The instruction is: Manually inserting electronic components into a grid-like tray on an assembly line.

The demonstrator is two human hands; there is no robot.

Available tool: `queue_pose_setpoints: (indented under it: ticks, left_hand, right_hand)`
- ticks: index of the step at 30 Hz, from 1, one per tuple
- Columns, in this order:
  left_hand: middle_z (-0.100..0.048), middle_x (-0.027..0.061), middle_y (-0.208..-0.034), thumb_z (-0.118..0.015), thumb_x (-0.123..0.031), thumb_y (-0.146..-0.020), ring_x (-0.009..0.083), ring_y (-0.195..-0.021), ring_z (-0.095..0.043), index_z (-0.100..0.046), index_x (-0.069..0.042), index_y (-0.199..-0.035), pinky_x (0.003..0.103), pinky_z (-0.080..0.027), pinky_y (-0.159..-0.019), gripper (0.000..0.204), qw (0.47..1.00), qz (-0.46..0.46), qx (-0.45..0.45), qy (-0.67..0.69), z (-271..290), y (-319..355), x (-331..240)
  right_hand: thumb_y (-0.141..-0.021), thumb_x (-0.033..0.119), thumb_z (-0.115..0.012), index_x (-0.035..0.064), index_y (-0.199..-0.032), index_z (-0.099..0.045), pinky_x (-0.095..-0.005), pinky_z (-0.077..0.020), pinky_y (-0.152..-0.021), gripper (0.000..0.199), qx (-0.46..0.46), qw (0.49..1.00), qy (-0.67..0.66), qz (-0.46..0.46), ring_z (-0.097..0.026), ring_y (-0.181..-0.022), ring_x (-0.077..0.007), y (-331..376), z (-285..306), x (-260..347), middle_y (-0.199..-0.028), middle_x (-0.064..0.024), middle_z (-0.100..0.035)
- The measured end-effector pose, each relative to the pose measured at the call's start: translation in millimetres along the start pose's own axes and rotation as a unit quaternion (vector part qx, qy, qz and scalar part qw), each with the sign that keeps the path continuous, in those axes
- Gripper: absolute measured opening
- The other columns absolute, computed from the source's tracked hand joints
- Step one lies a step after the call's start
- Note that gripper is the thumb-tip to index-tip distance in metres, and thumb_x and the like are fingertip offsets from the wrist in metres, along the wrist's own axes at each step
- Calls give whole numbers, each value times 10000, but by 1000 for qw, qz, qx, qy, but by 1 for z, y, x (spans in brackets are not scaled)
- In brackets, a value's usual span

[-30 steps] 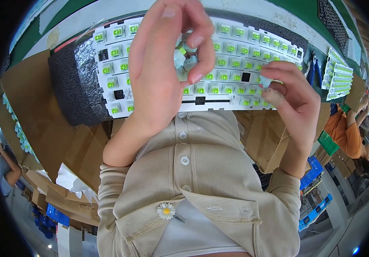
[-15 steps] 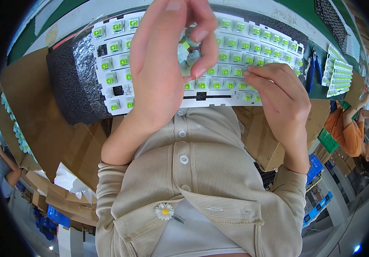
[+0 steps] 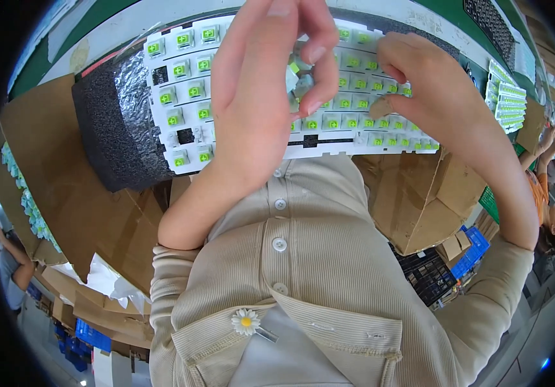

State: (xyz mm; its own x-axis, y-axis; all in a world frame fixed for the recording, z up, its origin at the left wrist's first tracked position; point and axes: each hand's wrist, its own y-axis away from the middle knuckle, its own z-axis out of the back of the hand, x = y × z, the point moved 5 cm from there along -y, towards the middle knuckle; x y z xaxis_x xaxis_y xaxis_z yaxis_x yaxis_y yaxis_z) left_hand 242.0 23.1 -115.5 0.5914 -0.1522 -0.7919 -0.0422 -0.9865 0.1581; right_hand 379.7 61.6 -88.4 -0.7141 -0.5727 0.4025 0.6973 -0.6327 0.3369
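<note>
A white keyboard plate (image 3: 179, 97) filled with rows of key switches (image 3: 194, 90) with green centres lies across the bench in front of me. Over its middle is my left hand (image 3: 255, 90), fingers curled around several loose switches (image 3: 302, 84) of the same pale kind. My right hand (image 3: 429, 80) rests over the right part of the plate, thumb and fingers apart among the switches. Nothing shows between them. The hand covers the plate's upper right part, and my left hand hides its middle.
Black foam (image 3: 100, 122) lies under the plate. More switch-filled plates (image 3: 506, 100) stand at the right, near a dark perforated panel (image 3: 490, 26). Cardboard boxes (image 3: 413, 200) sit below the bench edge. Another person (image 3: 542, 193) is at the far right.
My right hand has moved up and right over the plate, its pinched fingers now spread. My left hand and the plate have shifted slightly right in view.
</note>
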Motion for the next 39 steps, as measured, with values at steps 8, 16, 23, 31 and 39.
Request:
queue_pose_setpoints:
  ticks: [8, 16, 23, 31, 39]
  left_hand:
    - [-375, 13, -739, -268, -231, -938, 72, -424, -289, -401, -78, -903, 198, -212, -361, 206, 987, 32, 66, 142, -4, 8, -3]
    - [-416, 28, -793, -275, -244, -937, 121, -764, -367, -432, -35, -905, 244, -325, -723, 263, 997, 5, 8, 75, -3, 11, 0]
    - [-452, 47, -846, -249, -271, -938, 129, -765, -393, -445, -25, -918, 253, -338, -742, 316, 981, -84, -49, -168, 8, 12, -2]
    - [-410, 35, -841, -262, -315, -929, 111, -693, -405, -404, -71, -909, 229, -343, -547, 283, 997, -58, -31, -44, 5, 11, 0]
    - [-399, 28, -873, -284, -312, -931, 115, -636, -361, -390, -89, -905, 234, -317, -497, 249, 998, -14, -65, -4, 20, 18, -17]
  right_hand:
    - [-577, 52, -721, 14, -768, -456, -340, -389, -619, 328, -54, 998, 32, 11, -472, -705, -290, 1, 13, 26, -745, -100, -472]
    - [-579, -26, -709, -18, -837, -610, -272, -450, -597, 277, -301, 942, -61, 132, -568, -701, -208, 3, 22, 75, -798, -91, -588]
    - [-563, -5, -662, -6, -843, -612, -315, -430, -678, 284, -201, 977, -25, 71, -548, -768, -240, -6, 19, 77, -830, -83, -578]
    - [-615, 14, -691, -7, -876, -585, -315, -421, -735, 282, -242, 966, -58, 71, -547, -780, -237, -1, 10, 73, -867, -83, -605]
    - [-692, 2, -683, -71, -945, -561, -316, -436, -761, 290, -268, 823, -500, 1, -522, -888, -196, 11, -7, 50, -981, -134, -533]
